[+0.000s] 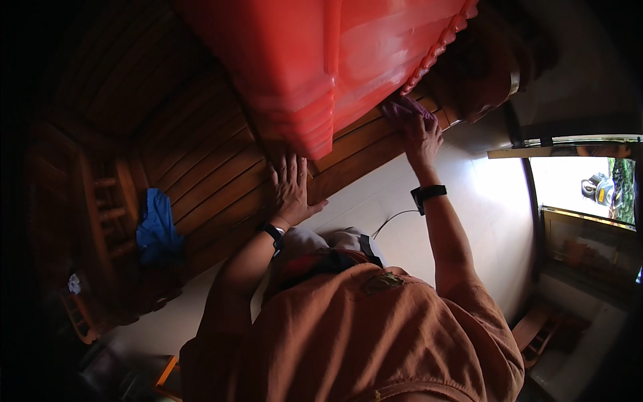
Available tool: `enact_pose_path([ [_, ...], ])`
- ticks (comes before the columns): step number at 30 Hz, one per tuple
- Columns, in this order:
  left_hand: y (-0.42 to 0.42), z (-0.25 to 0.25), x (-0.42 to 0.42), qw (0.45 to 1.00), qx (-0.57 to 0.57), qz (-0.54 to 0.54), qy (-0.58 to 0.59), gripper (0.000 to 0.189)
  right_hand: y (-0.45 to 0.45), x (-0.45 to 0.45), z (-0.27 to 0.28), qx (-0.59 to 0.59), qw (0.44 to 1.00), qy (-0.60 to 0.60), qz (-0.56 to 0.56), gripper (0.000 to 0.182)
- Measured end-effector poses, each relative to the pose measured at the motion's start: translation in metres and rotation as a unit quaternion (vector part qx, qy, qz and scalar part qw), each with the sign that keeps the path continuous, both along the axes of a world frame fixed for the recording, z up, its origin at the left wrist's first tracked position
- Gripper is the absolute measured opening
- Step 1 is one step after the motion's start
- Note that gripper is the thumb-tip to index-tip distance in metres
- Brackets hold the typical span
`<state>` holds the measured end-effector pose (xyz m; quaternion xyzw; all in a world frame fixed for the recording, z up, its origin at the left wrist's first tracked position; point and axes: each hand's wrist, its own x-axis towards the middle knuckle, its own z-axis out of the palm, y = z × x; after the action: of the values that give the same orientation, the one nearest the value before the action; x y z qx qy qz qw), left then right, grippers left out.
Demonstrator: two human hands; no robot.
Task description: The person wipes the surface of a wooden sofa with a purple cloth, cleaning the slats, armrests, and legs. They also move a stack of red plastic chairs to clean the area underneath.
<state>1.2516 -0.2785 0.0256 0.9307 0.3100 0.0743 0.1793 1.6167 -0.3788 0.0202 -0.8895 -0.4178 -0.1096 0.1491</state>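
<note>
A large red plastic object [301, 60], with one ribbed corner and a scalloped edge, hangs over or stands on a slatted wooden bench [211, 191]. Flat on the wood beside its lower corner lies my left hand [291, 193], fingers apart, holding nothing. My right hand [423, 138] presses on a purple cloth [408, 108] at the bench's right part, just below the red object's scalloped edge. Part of the cloth is hidden behind the fingers and the red plastic.
A blue cloth [158, 226] hangs at the bench's left, beside a wooden armrest with spindles [108, 213]. Pale floor [402, 201] runs beneath, with a thin dark cable [394, 217]. To the right is an open doorway [567, 186] with a vehicle outside. Wooden furniture [540, 331] stands lower right.
</note>
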Motion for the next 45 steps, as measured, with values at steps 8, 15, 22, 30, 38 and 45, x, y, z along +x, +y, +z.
enact_pose_path([
  [8, -0.002, 0.006, 0.0, 0.999, -0.015, 0.015, 0.027, 0.128, -0.016, -0.188, 0.011, 0.0, 0.92, 0.126, 0.371, 0.044],
  [15, -0.001, -0.001, -0.003, 0.999, 0.006, 0.004, 0.031, 0.13, -0.006, -0.073, 0.013, 0.013, 0.977, 0.077, 0.198, 0.045],
  [22, -0.001, 0.0, 0.0, 1.0, -0.008, 0.008, -0.01, 0.128, 0.0, -0.057, -0.014, 0.024, 0.999, -0.001, 0.041, 0.04],
  [30, -0.001, 0.0, -0.005, 0.999, -0.014, 0.006, 0.037, 0.124, -0.014, -0.194, 0.023, 0.046, 0.909, 0.139, 0.391, 0.041],
  [38, 0.0, 0.003, -0.001, 1.0, -0.004, 0.001, 0.007, 0.131, -0.007, -0.055, 0.001, 0.114, 0.99, 0.017, 0.084, 0.037],
  [45, -0.004, -0.007, -0.002, 1.0, -0.001, 0.011, -0.017, 0.129, -0.012, -0.165, 0.006, 0.046, 0.967, 0.098, 0.233, 0.04],
])
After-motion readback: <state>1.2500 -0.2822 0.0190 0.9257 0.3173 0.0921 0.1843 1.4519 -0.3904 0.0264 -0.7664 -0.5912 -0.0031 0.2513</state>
